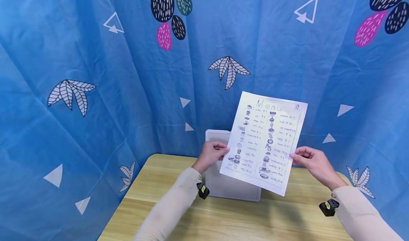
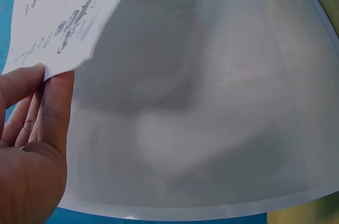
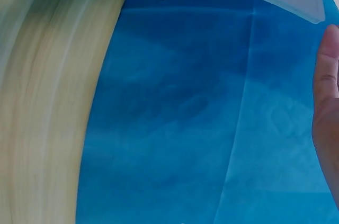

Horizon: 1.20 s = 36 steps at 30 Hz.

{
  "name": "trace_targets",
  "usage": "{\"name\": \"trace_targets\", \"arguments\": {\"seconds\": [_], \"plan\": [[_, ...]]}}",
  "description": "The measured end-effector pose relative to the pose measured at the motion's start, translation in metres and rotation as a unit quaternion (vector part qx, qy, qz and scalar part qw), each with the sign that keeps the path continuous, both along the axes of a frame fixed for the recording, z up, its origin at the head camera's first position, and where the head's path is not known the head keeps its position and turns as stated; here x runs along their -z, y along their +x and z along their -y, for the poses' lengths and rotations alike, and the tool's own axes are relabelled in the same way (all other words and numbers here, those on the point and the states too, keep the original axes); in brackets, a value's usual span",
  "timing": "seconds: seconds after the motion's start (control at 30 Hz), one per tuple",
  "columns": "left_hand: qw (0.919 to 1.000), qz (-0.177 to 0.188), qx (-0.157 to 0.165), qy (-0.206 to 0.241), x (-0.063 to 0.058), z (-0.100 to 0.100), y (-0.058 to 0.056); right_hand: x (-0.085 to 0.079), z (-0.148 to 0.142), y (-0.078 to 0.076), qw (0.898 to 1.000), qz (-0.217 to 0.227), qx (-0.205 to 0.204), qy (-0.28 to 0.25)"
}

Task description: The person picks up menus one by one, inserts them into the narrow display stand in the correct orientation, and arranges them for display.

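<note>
A white paper sheet (image 1: pixel 263 145) headed "Menu" is held up, slightly tilted, its columns of small drawings and handwritten words facing the head camera. At its left edge my left hand (image 1: pixel 213 153) pinches it between thumb and fingers. The right hand (image 1: pixel 310 160) pinches the opposite edge, lower down. In the left wrist view, the thumb of the left hand (image 2: pixel 37 134) lies on the front of the paper (image 2: pixel 63 17), with fingers behind. A pale, white-rimmed board (image 1: pixel 233 186) stands behind the sheet, which hides its upper right part. Only part of the right hand (image 3: pixel 327 89) shows in the right wrist view.
The board rests on a light wood table (image 1: pixel 166 177) with rounded back corners. A blue patterned curtain (image 1: pixel 153 91) hangs close behind and to the left of the table. Small black cameras (image 1: pixel 202 191) are strapped at both wrists.
</note>
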<state>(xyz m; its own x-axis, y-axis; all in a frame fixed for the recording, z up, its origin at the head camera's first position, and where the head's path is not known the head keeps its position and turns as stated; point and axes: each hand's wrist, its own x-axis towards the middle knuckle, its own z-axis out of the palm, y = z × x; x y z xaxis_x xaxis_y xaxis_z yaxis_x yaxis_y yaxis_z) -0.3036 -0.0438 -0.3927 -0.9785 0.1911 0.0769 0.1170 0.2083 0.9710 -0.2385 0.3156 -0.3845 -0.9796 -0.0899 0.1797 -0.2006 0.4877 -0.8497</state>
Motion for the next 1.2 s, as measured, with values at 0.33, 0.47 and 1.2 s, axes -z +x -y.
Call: {"name": "trace_targets", "arguments": {"seconds": [0.33, 0.47, 1.2], "plan": [[0.9999, -0.015, 0.002, -0.001, -0.016, 0.006, -0.004, -0.011, 0.002, -0.012, 1.0, -0.006, 0.001, -0.014], [0.9998, -0.018, 0.001, -0.004, -0.021, 0.008, -0.005, -0.016, 0.003, -0.016, 1.0, 0.0, 0.0, -0.012], [0.9991, -0.034, -0.025, -0.008, -0.05, 0.019, -0.018, -0.055, 0.016, -0.045, 1.0, -0.001, -0.007, -0.013]]}}
